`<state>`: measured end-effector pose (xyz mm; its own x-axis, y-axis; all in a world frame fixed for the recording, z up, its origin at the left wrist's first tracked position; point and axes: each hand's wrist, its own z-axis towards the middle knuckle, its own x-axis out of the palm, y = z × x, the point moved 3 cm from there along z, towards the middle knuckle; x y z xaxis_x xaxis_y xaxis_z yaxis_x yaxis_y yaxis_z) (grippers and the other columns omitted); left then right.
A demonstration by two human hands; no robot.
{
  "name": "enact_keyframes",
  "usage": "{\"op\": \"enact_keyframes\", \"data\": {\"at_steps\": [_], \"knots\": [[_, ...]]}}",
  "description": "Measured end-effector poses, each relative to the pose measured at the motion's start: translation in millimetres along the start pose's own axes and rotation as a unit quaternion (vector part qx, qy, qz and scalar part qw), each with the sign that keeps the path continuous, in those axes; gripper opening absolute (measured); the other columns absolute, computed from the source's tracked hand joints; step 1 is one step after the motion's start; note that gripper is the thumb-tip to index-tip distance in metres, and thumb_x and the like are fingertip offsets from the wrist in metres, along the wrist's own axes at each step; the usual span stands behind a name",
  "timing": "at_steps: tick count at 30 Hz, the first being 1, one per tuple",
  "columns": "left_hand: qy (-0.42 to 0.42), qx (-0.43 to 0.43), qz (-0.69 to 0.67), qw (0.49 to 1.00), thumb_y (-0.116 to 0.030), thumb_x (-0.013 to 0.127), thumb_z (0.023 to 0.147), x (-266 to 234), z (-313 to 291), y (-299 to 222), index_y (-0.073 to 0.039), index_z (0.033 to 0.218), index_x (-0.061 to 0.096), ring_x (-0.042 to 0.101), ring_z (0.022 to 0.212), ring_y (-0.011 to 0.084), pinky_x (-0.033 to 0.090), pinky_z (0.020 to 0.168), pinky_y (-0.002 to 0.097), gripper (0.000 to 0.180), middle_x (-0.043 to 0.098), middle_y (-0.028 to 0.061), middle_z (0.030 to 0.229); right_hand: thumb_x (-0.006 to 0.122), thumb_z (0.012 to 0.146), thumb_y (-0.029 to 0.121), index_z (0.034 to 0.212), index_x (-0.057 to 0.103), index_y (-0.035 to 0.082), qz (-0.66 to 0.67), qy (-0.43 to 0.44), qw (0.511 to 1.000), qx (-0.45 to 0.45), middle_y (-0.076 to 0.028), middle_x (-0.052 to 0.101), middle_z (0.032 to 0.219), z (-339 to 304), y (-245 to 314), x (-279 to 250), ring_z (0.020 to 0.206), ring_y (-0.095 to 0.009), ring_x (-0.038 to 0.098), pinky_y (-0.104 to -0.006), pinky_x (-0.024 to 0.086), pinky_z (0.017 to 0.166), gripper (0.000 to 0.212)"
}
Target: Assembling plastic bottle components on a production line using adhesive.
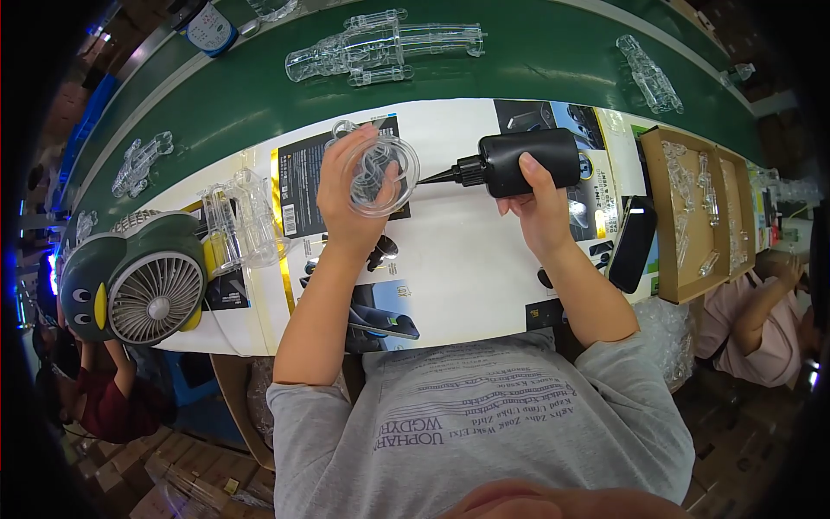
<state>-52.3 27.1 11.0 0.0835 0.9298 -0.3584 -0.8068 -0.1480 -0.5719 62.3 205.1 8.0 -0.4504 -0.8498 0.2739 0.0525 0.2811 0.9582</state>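
My left hand (343, 208) is closed around a clear plastic cup-like part (399, 177), with its round rim turned to the right and coiled shapes showing inside. My right hand (545, 212) grips a black squeeze bottle (510, 158) lying sideways, thumb on its near side and the other fingers mostly hidden beneath. The bottle's thin pointed nozzle (443, 176) points left. Its tip is at the rim of the clear part; whether the two touch I cannot tell. Both hands are raised over the white, paper-covered table (467, 259).
Several clear plastic parts (242, 221) stand left, beside a green fan (156, 290) with a bird face. On the right are a phone (634, 245) and a cardboard tray (683, 285) of clear parts. Behind, a green conveyor belt (536, 60) carries a clear plastic assembly (372, 50).
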Motion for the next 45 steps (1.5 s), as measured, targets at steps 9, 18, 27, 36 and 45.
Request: {"op": "enact_keyframes", "data": {"at_steps": [9, 18, 27, 36, 45], "knots": [[-0.002, 0.012, -0.013, 1.000, 0.005, 0.068, 0.063, 0.4, -0.3, 0.6, 0.000, 0.106, 0.054, 0.056, 0.097, 0.0270, 0.046, 0.082, 0.0314, 0.045, 0.056, 0.0152, 0.105, 0.051, 0.082, 0.035, 0.085, 0.054, 0.004, 0.007, -0.012, 1.000, -0.019, -0.005, 0.055, 0.061, 1.6, 3.1, 0.0, 0.046, -0.009, 0.049, -0.0186, 0.032, 0.040, 0.031], [0.026, -0.007, -0.022, 0.999, 0.008, 0.065, 0.065, 1.8, 0.9, -2.6, 0.001, 0.106, 0.053, 0.054, 0.101, 0.0263, 0.049, 0.085, 0.0329, 0.043, 0.051, 0.0148, 0.110, 0.051, 0.082, 0.032, 0.087, 0.053, 0.004, -0.010, -0.010, 0.999, -0.050, -0.005, 0.055, 0.064, 2.2, 6.0, -3.5, 0.047, -0.010, 0.050, -0.0194, 0.033, 0.041, 0.029], [0.053, -0.007, -0.031, 0.998, 0.005, 0.067, 0.065, 4.2, 0.2, -1.4, -0.001, 0.108, 0.053, 0.054, 0.100, 0.0277, 0.047, 0.084, 0.0338, 0.046, 0.053, 0.0150, 0.107, 0.053, 0.082, 0.027, 0.089, 0.052, 0.003, -0.006, -0.009, 0.996, -0.087, -0.005, 0.055, 0.067, 1.4, 7.8, -7.9, 0.046, -0.010, 0.050, -0.0196, 0.034, 0.040, 0.025], [0.079, -0.024, 0.012, 0.996, 0.005, 0.064, 0.070, 3.5, 1.2, -0.4, -0.001, 0.110, 0.050, 0.052, 0.105, 0.0275, 0.045, 0.086, 0.0336, 0.043, 0.054, 0.0145, 0.109, 0.054, 0.082, 0.023, 0.088, 0.053, 0.003, -0.032, -0.028, 0.995, -0.089, -0.005, 0.056, 0.066, 0.5, 11.6, -5.9, 0.047, -0.009, 0.051, -0.0187, 0.035, 0.039, 0.021], [0.094, -0.076, -0.107, 0.987, -0.002, 0.065, 0.074, 1.5, -1.1, 3.3, -0.002, 0.113, 0.045, 0.049, 0.108, 0.0251, 0.039, 0.092, 0.0331, 0.043, 0.051, 0.0146, 0.114, 0.055, 0.082, 0.022, 0.089, 0.053, 0.002, -0.032, -0.025, 0.989, -0.145, -0.005, 0.057, 0.066, -1.6, 14.1, -4.9, 0.045, -0.008, 0.047, -0.0187, 0.035, 0.039, 0.021]]}}
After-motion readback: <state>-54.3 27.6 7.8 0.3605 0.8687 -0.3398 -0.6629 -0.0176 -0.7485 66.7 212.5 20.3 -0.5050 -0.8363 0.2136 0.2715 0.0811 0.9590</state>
